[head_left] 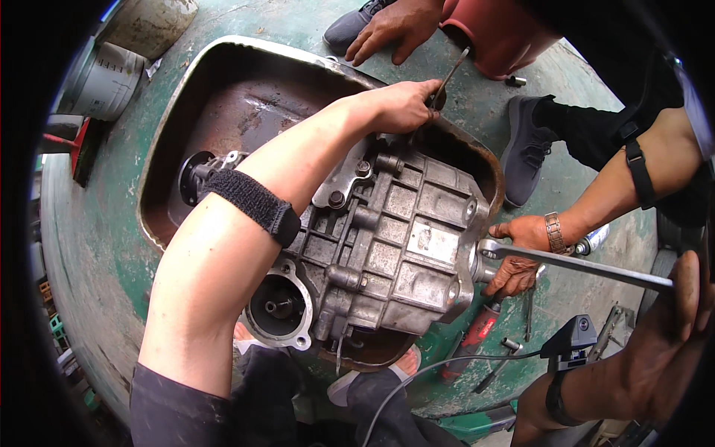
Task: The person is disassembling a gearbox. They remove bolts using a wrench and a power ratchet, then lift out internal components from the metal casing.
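Inside a rusty basin [253, 93] on the green floor, a bulky metal casing [387, 253] is cradled, its right end brought up to the rim, probably so that any drips are caught while that end can be reached. Across it the left hand [410, 104] is stretched to the far side; its fingers are curled around a slim metal tool [452, 68], which is kept upright, though the tool's lower end is hidden. At the lower right, a wrist camera [577, 339] is worn by the right hand [655, 343], whose upraised fingers are met by the end of a long bar [581, 263]; whether they are closed on it cannot be told. The bar's far end is set at the casing's right end, its length presumably chosen for leverage. Beneath that end, a co-worker's watch-wearing hand [525, 235] is placed, apparently for steadying, while another bare hand [406, 30] is held loosely near the far rim, its fingers slightly parted.
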Demonstrator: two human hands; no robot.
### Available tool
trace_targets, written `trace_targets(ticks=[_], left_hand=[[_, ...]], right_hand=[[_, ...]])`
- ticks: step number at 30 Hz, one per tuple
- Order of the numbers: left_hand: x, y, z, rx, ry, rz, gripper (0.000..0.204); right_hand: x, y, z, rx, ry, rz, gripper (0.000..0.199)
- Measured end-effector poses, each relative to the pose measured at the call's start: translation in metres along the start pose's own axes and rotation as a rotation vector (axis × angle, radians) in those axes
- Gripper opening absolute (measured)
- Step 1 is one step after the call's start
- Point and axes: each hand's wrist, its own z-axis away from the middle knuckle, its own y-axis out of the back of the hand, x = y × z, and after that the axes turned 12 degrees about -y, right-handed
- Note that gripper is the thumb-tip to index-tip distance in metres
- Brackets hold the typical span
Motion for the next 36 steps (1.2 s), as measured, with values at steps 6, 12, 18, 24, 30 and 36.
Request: trace_targets(ticks=[6,12,18,24,30,36], left_hand=[[-0.022,0.002,-0.006,-0.016,-0.050,0.120,0.027],[-0.025,0.015,0.001,-0.176,0.088,0.312,0.038],[-0.023,0.015,0.004,-0.293,-0.034,0.038,0.072],[-0.023,0.010,0.004,-0.241,-0.048,-0.016,0.069],[-0.023,0.008,0.006,-0.190,-0.040,0.005,0.058],[-0.024,0.004,0.007,-0.132,-0.060,0.021,0.048]], right_hand=[[0.008,-0.034,-0.012,0.082,0.105,0.177,0.031],[0.010,-0.040,-0.068,-0.074,-0.031,-0.092,0.052],[0.035,-0.058,-0.109,-0.121,0.175,0.238,0.042],[0.038,-0.078,-0.171,-0.047,0.248,0.121,0.019],[0.052,-0.083,-0.210,0.090,0.101,0.108,0.022],[0.068,-0.092,-0.243,0.188,-0.014,0.065,0.024]])
